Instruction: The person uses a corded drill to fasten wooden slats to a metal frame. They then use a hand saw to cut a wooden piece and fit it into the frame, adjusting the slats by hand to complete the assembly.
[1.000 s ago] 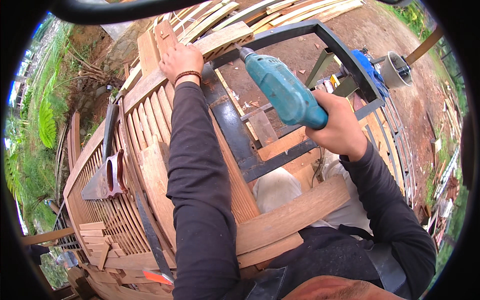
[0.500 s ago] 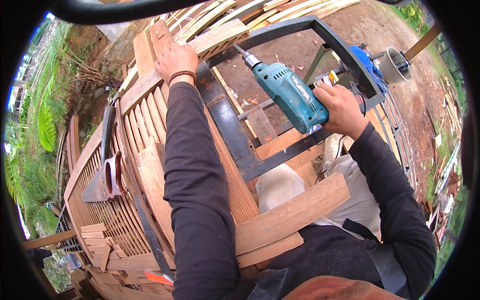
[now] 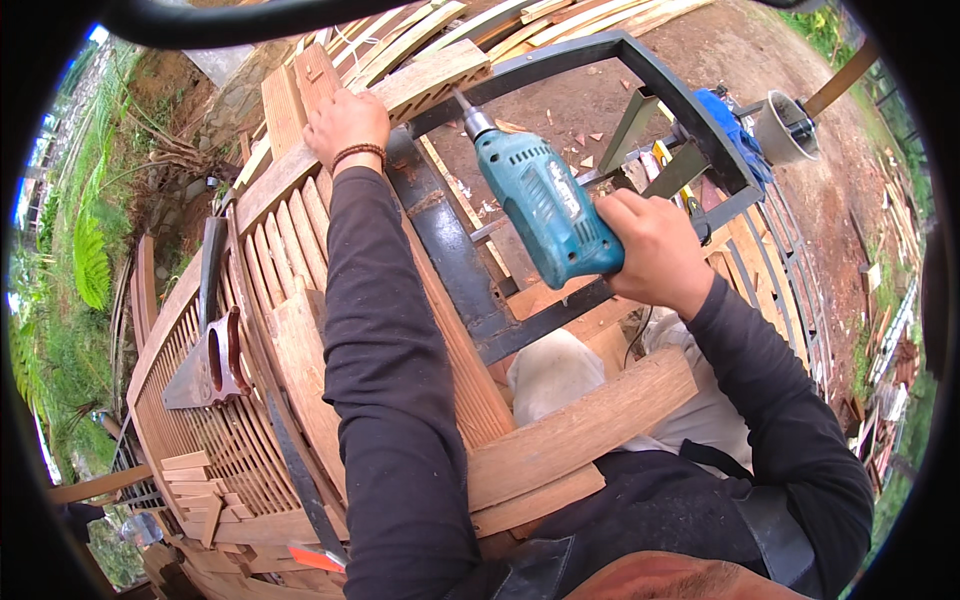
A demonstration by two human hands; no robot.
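My right hand (image 3: 655, 245) is closed round the handle of a teal power drill (image 3: 545, 200). The drill points up and left, its bit close to the slotted edge of a wooden rail (image 3: 435, 82); whether the tip touches the wood I cannot tell. At the rail's left end, my left hand (image 3: 347, 128) presses on the wood with its fingers bent over it, a beaded bracelet at the wrist. Two short boards (image 3: 300, 95) stick out beyond that hand. Below the rail runs a black metal frame (image 3: 440, 250).
A handsaw (image 3: 210, 370) rests on the slatted wooden panel (image 3: 230, 440) at left, by small offcuts (image 3: 205, 490). A curved board (image 3: 590, 410) lies across in front of my body. Long strips (image 3: 400, 45) are piled at the back. A bucket (image 3: 785, 130) stands at right.
My right hand has swung the drill left, bringing its bit nearer the rail's slotted edge. My left hand stays on the wood, with only a slight shift.
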